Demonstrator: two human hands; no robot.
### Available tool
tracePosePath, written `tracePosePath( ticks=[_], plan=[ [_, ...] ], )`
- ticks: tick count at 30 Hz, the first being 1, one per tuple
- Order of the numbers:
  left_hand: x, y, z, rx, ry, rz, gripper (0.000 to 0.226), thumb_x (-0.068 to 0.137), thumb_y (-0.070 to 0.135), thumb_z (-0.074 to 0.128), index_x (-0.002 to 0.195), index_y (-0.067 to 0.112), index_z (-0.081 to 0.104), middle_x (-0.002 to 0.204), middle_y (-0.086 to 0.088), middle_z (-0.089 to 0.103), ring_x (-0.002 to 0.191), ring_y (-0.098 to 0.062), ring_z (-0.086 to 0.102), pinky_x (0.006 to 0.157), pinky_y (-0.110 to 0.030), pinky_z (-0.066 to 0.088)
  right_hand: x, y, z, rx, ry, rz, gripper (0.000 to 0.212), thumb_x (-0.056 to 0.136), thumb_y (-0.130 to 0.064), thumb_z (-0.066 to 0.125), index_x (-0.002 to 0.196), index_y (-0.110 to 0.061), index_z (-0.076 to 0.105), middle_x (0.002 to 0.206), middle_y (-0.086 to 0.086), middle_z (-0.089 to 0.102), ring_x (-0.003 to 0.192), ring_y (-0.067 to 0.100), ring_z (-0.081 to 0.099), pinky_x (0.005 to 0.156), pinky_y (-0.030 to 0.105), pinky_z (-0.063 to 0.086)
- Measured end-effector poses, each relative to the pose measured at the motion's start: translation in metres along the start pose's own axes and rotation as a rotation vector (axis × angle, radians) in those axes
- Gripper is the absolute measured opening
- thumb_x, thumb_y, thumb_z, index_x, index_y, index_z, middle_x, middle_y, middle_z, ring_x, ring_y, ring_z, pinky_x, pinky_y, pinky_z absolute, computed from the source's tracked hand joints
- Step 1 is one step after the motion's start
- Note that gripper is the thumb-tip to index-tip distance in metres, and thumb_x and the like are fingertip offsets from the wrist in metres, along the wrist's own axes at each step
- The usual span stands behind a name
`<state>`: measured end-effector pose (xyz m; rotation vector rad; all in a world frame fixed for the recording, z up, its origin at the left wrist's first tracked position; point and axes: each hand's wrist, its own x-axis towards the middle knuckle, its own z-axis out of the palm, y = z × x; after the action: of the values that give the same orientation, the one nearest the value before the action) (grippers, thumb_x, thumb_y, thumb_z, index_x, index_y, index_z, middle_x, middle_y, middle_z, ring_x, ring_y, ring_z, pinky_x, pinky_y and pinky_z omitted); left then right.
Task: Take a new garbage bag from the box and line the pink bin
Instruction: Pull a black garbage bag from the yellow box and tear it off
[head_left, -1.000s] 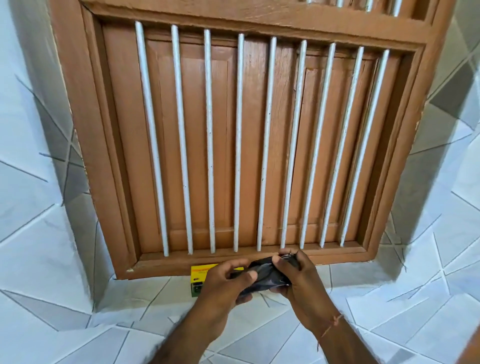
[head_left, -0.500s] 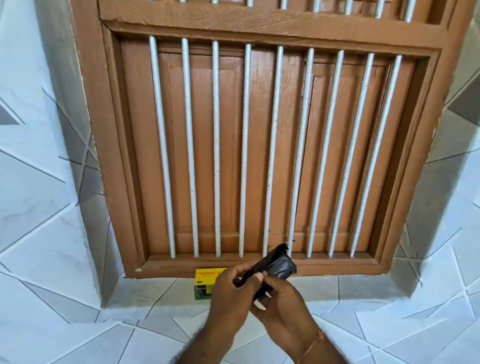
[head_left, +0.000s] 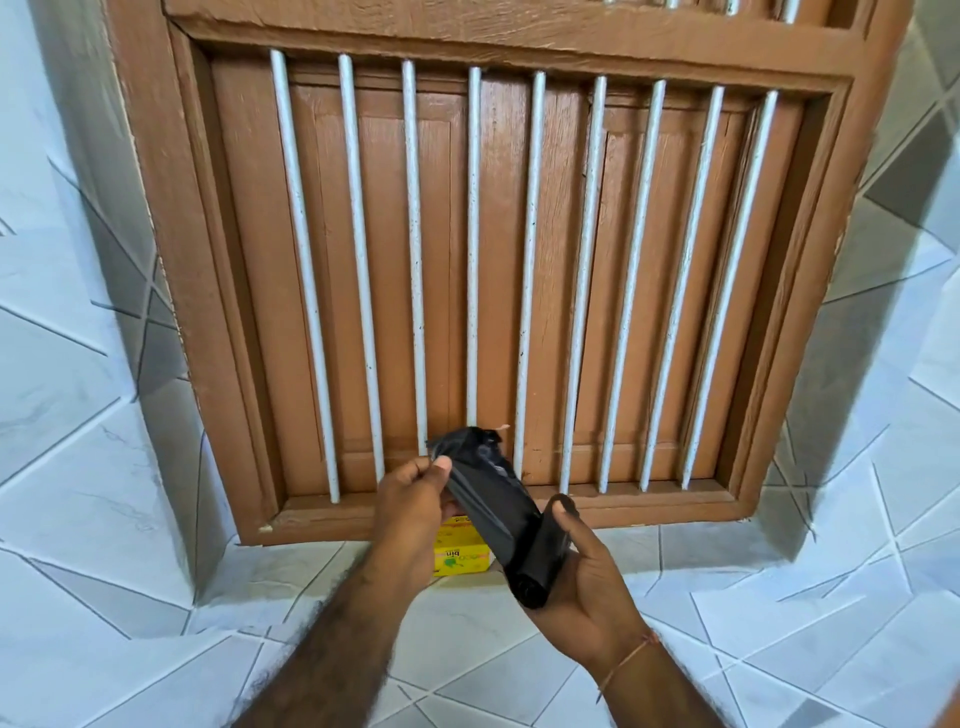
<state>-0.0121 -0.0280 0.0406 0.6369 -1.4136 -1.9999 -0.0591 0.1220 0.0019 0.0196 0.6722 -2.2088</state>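
A black roll of garbage bags (head_left: 524, 561) lies in my right hand (head_left: 587, 592), thumb over its top. My left hand (head_left: 415, 509) pinches the loose end of the bag (head_left: 467, 452), which is pulled up and to the left from the roll. A yellow box (head_left: 460, 558) stands on the tiled ledge right behind my hands, partly hidden by them. The pink bin is not in view.
A brown wooden window frame (head_left: 208, 312) with several white vertical bars (head_left: 530, 260) and shut wooden shutters fills the wall ahead. White tiles with grey lines (head_left: 130, 545) cover the ledge and the walls on both sides.
My hands have drawn apart: the right one lowered with the roll, the left one pulled the bag's end up, so a length of bag is now unrolled. The view has moved closer.
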Motion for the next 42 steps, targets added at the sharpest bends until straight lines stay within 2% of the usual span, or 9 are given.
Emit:
tracePosePath(
  ticks=[6,11,14,16,18,20,25,29,42],
  plan=[
    [0.026,0.028,-0.041,-0.385,0.138,0.017,0.019,0.098,0.015,0.047,0.084,0.020,0.058,0.086,-0.003,0.065,0.078,-0.017,0.059,0.072,-0.037,0.047,0.000,-0.011,-0.011,-0.100,0.095,-0.024,0.050,0.079,-0.012,0.070,0.128,-0.009,0.060,0.124,0.018,0.067,0.106,0.036,0.067,0.076,0.043,0.061],
    [0.027,0.036,-0.073,-0.782,0.122,-0.068,0.032,0.099,0.022,0.038,0.123,0.013,0.057,0.122,-0.012,0.065,0.114,-0.029,0.060,0.105,-0.049,0.042,-0.004,-0.017,-0.017,-0.222,0.163,-0.002,0.054,0.067,-0.010,0.078,0.118,-0.005,0.064,0.118,0.023,0.068,0.101,0.040,0.065,0.073,0.045,0.059],
    [0.013,0.038,-0.063,-0.158,0.339,0.043,0.026,0.090,0.016,0.052,0.115,0.011,0.057,0.118,-0.013,0.065,0.104,-0.030,0.062,0.093,-0.046,0.050,-0.006,-0.021,-0.017,-0.313,0.147,-0.003,0.053,0.065,-0.007,0.078,0.116,-0.005,0.062,0.106,0.023,0.071,0.090,0.040,0.066,0.070,0.045,0.059],
    [0.005,0.037,-0.060,0.640,0.568,0.358,0.038,0.086,0.017,0.060,0.122,0.009,0.051,0.123,-0.016,0.061,0.108,-0.032,0.059,0.093,-0.045,0.049,-0.007,-0.025,-0.012,-0.427,0.101,-0.032,0.046,0.070,-0.005,0.073,0.114,-0.005,0.061,0.098,0.022,0.071,0.084,0.038,0.067,0.070,0.044,0.058],
    [-0.016,0.039,-0.050,0.961,0.651,0.753,0.044,0.086,0.020,0.061,0.128,0.015,0.048,0.129,-0.010,0.057,0.118,-0.030,0.053,0.100,-0.044,0.043,-0.010,-0.031,-0.004,-0.574,0.029,-0.100,0.039,0.075,-0.001,0.070,0.113,-0.003,0.062,0.094,0.022,0.070,0.081,0.035,0.067,0.071,0.042,0.058],
    [-0.033,0.034,-0.031,0.903,0.351,0.918,0.039,0.091,0.026,0.053,0.130,0.024,0.049,0.130,0.001,0.057,0.122,-0.019,0.050,0.102,-0.039,0.040,-0.014,-0.036,0.005,-0.694,-0.070,-0.135,0.042,0.071,-0.001,0.073,0.111,-0.005,0.064,0.095,0.021,0.069,0.084,0.033,0.068,0.075,0.040,0.057],
    [-0.031,0.010,0.004,0.650,-0.611,0.145,0.054,0.087,0.056,0.055,0.128,0.021,0.056,0.110,0.014,0.060,0.100,0.003,0.055,0.088,-0.014,0.042,-0.016,-0.047,0.018,-0.736,-0.248,-0.080,0.046,0.071,0.001,0.071,0.117,-0.001,0.062,0.110,0.029,0.063,0.102,0.041,0.060,0.096,0.052,0.046],
    [-0.021,-0.005,-0.007,0.419,-0.632,0.011,0.028,0.090,0.033,0.063,0.081,0.007,0.066,0.078,-0.005,0.059,0.076,-0.015,0.053,0.064,-0.025,0.042,-0.017,-0.059,0.012,-0.692,-0.168,-0.039,0.048,0.066,-0.012,0.078,0.112,-0.002,0.069,0.115,0.028,0.066,0.104,0.040,0.063,0.097,0.054,0.049],
    [-0.005,0.053,-0.065,0.782,-0.470,0.178,0.031,0.093,0.025,0.060,0.064,0.018,0.068,0.060,0.003,0.057,0.060,-0.008,0.052,0.056,-0.022,0.035,-0.019,-0.070,-0.011,-0.665,0.005,0.008,0.046,0.069,-0.011,0.080,0.113,-0.006,0.071,0.118,0.021,0.069,0.113,0.039,0.062,0.101,0.058,0.045]
  ],
)
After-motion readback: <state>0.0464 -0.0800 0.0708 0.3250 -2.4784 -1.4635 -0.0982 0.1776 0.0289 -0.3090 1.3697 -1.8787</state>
